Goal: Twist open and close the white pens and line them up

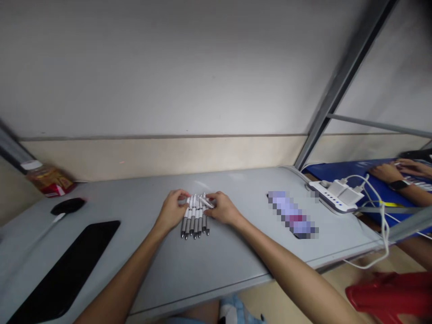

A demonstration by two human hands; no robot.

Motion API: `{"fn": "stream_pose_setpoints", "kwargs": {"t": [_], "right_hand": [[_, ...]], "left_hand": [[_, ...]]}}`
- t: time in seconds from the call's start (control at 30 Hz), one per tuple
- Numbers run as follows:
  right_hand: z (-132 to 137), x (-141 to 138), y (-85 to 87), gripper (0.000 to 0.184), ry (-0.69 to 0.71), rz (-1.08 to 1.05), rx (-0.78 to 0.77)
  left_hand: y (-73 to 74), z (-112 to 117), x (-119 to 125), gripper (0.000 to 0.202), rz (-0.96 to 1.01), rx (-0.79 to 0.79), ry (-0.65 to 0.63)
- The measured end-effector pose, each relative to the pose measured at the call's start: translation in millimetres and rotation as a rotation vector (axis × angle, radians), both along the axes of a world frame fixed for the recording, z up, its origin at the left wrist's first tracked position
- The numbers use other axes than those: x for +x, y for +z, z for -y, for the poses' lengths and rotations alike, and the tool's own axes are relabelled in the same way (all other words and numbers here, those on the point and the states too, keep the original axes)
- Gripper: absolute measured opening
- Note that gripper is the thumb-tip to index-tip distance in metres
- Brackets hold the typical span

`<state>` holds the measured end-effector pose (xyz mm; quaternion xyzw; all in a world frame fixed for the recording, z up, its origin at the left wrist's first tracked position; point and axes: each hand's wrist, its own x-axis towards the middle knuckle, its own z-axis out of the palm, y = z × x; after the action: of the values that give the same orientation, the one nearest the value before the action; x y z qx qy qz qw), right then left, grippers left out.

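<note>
Several white pens [194,220] with grey grips lie side by side on the grey table, their dark tips toward me. At the left edge of the row, my left hand [173,209] has its thumb and fingers bent around the upper part of the outermost pen. My right hand [224,208] is at the other side, closed on a pen [206,202] that lies slantwise across the upper ends of the row. Its fingertips are partly hidden.
A phone [292,216] and a white power strip [334,198] with cables are to the right. On the left are a black mat [67,270], a round black object [68,206] and a red-labelled bottle [47,177]. Another person's hands [388,175] work over a blue surface.
</note>
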<state>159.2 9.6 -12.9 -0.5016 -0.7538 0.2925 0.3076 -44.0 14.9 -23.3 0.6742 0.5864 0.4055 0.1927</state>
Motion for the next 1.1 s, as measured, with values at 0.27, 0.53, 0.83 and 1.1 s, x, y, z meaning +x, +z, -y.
{"fn": "stream_pose_setpoints", "kwargs": {"t": [0.27,0.53,0.83,1.1], "right_hand": [[1.8,1.6,3.5,0.052,-0.006,-0.045,-0.061],[-3.1,1.7,-3.5,0.049,0.027,-0.068,-0.021],[-1.7,4.8,12.8,0.026,-0.055,-0.566,-0.273],[0.5,16.0,32.5,0.023,-0.038,-1.154,-0.492]], "left_hand": [[2.0,-1.6,-5.1,0.019,-0.083,-0.066,-0.004],[3.2,-4.2,-2.5,0.022,0.240,-0.058,0.022],[15.0,5.3,9.0,0.019,0.182,-0.003,-0.045],[22.8,35.3,57.1,0.021,-0.123,0.147,-0.302]]}}
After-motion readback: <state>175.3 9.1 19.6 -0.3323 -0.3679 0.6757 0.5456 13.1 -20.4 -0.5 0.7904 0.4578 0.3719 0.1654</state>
